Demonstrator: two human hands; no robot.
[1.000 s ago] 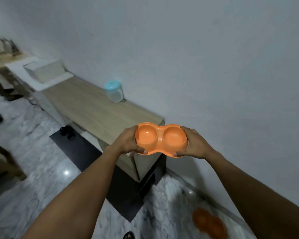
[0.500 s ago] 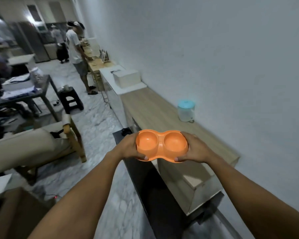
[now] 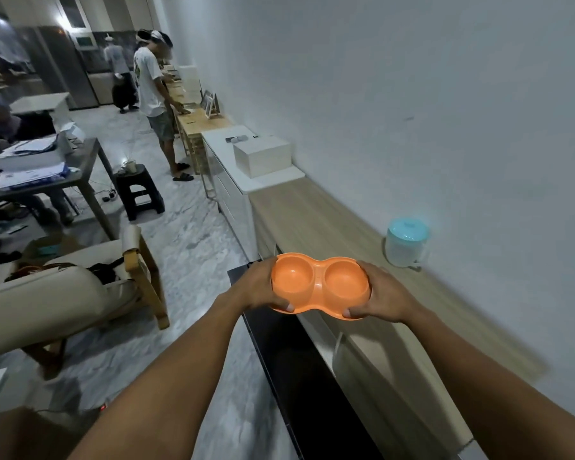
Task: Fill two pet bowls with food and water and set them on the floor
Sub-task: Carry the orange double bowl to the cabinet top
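Head camera, looking forward and down: one orange pet dish (image 3: 319,284), a single moulded piece with two round wells side by side. It is plain glossy plastic with a narrow waist between the wells and a flat lip around the whole. Both wells are bare inside, with no food and no water.

The dish is held level in the air in front of the person, over the near edge of a long pale wood surface (image 3: 312,217) that runs along the white wall. Two hands hold it, one at each end. The left hand (image 3: 258,288) curls round the left well, with the thumb pressed on the near lip. The right hand (image 3: 385,295) does the same at the right well. The fingers on the far side are mostly hidden.

On the surface, near the wall and just beyond the right hand, stands one translucent jar (image 3: 406,249) with a light blue lid. Farther along lies one white box (image 3: 262,155) on a white cabinet top. On the marble floor (image 3: 193,234) to the left stand one black stool (image 3: 140,191) and one cushioned wooden armchair (image 3: 63,293).
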